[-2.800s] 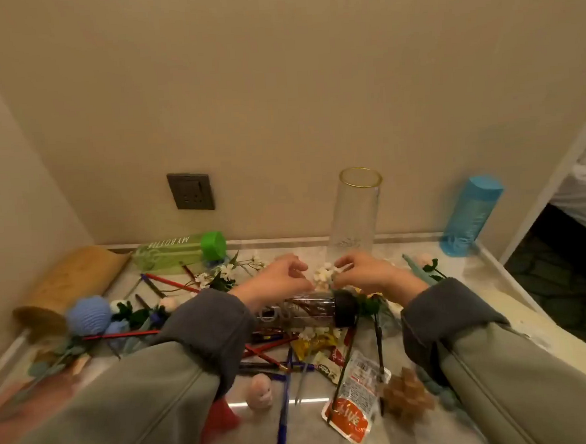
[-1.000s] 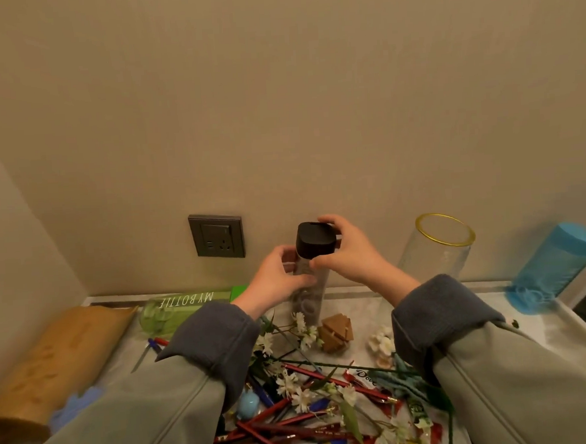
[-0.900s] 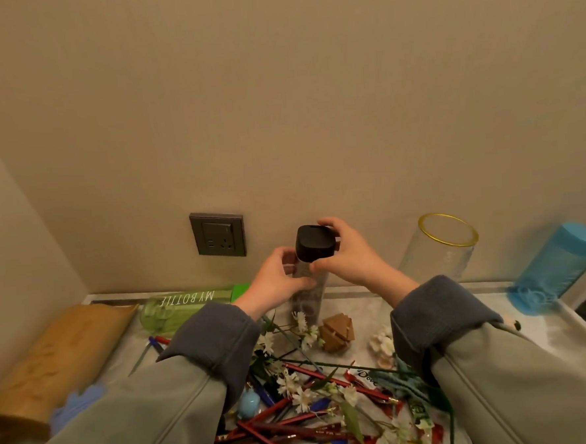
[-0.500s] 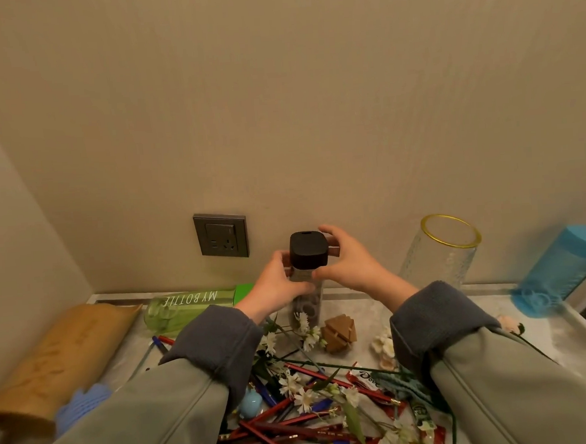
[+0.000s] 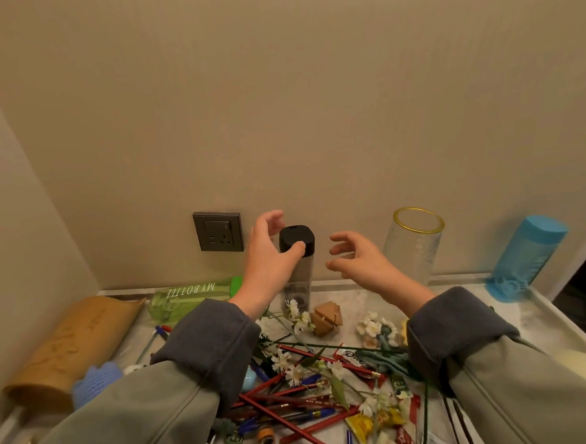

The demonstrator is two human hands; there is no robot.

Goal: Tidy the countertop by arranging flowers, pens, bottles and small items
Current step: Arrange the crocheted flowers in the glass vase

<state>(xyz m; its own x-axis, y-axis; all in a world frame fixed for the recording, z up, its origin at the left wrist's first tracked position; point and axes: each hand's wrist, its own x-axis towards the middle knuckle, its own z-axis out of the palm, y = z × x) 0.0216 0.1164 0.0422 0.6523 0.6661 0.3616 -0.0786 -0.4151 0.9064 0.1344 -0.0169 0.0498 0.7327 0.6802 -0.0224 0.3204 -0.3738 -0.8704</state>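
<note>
A cluttered table [image 5: 354,295] is shown from above, with a clear black-capped bottle [image 5: 298,273] stood upright by the back wall.
A brown tube [image 5: 72,345] and a green bottle [image 5: 193,296] are laid on their sides at the left. A blue bottle [image 5: 523,259] and a gold-rimmed glass vase [image 5: 413,248] are stood at the right. The left grip [image 5: 270,261] is loosened, its thumb touching the black cap. The right grip [image 5: 359,262] is held slack just beside the bottle, apart from it. Pens [image 5: 296,403], white flowers [image 5: 297,317] and a wooden puzzle [image 5: 326,317] are scattered in front.

Beige walls [image 5: 311,100] meet in a left corner; grey wall socket [image 5: 218,231] above pale marble counter [image 5: 544,316]; warm dim light.
</note>
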